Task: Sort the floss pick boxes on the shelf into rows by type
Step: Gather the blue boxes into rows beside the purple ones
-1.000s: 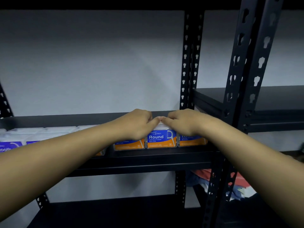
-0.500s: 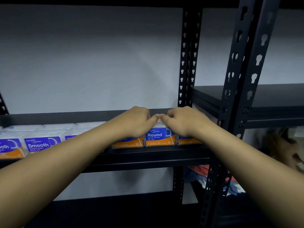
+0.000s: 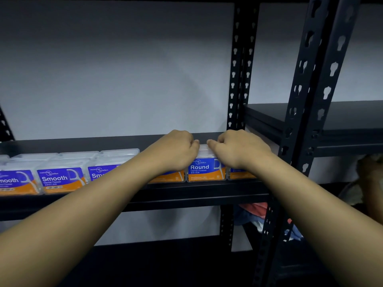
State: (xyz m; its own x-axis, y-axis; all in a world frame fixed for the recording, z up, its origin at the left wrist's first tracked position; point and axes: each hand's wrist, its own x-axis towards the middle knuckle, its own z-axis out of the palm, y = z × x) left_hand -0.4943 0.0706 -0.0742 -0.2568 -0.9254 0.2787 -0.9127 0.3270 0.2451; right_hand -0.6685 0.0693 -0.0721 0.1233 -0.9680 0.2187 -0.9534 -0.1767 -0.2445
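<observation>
Blue-orange Smooth boxes [image 3: 60, 180] left, Round boxes [image 3: 206, 169] right, upright

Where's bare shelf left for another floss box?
Free: the strip of shelf behind the Smooth boxes, along the wall, and the side shelf right of the upright. Crowded: the front edge, where left hand and right hand rest on the Round boxes.

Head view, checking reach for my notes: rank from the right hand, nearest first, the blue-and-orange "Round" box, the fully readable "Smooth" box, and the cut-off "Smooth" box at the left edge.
1. Blue-and-orange "Round" box, just left of the right hand.
2. Fully readable "Smooth" box, left.
3. Cut-off "Smooth" box, leftmost.
</observation>
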